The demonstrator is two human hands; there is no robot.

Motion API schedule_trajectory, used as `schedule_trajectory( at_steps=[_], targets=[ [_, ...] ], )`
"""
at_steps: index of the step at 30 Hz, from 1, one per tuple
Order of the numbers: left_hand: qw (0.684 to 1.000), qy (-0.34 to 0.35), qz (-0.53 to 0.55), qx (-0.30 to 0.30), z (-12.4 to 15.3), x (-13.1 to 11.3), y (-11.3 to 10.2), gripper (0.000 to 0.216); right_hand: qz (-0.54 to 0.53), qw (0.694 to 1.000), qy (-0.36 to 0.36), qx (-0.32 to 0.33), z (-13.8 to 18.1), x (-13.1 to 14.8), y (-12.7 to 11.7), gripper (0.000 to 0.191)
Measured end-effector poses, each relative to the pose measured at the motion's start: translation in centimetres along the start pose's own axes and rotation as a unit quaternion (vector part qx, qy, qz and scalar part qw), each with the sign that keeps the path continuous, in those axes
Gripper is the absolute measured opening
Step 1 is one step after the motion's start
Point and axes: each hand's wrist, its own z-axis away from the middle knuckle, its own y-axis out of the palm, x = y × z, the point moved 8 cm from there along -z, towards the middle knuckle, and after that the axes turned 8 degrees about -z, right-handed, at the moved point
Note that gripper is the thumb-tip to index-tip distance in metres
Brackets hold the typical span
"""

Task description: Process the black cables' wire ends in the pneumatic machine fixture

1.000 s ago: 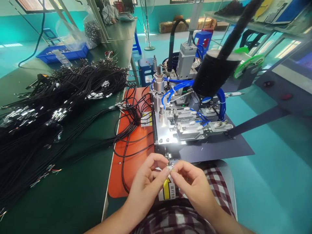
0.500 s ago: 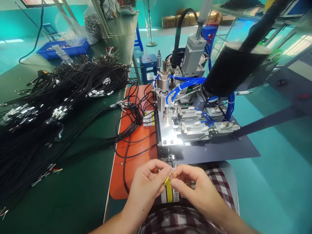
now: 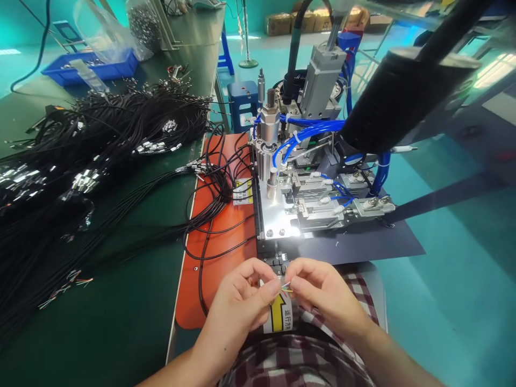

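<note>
My left hand [image 3: 242, 301] and my right hand [image 3: 318, 293] meet at the front edge of the bench, both pinched on the thin coloured wires [image 3: 285, 286] at the end of a black cable [image 3: 201, 279]. That cable loops back over the orange mat [image 3: 217, 236]. Just beyond my fingers stands a metal fixture machine [image 3: 306, 199] with blue air hoses and clamps. Under my hands lies a white label with a yellow arrow [image 3: 280, 317].
A large heap of black cables with metal plugs [image 3: 80, 161] covers the green bench [image 3: 121, 322] on the left. A blue tray [image 3: 84, 67] and a plastic bag of metal parts [image 3: 141, 24] sit at the far back. A thick black tube [image 3: 403, 91] hangs at upper right.
My hands stay together at the wire ends, fingers shifting slightly; the coloured strands now show between them. The view has tilted a little downward.
</note>
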Motion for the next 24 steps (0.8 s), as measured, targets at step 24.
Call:
schedule_trajectory(
  at_steps=[24],
  targets=[
    [0.999, -0.017, -0.016, 0.041, 0.1, 0.8, 0.0, 0.024, -0.005, 0.998, -0.028, 0.052, 0.5, -1.0, -0.7, 0.017]
  ],
)
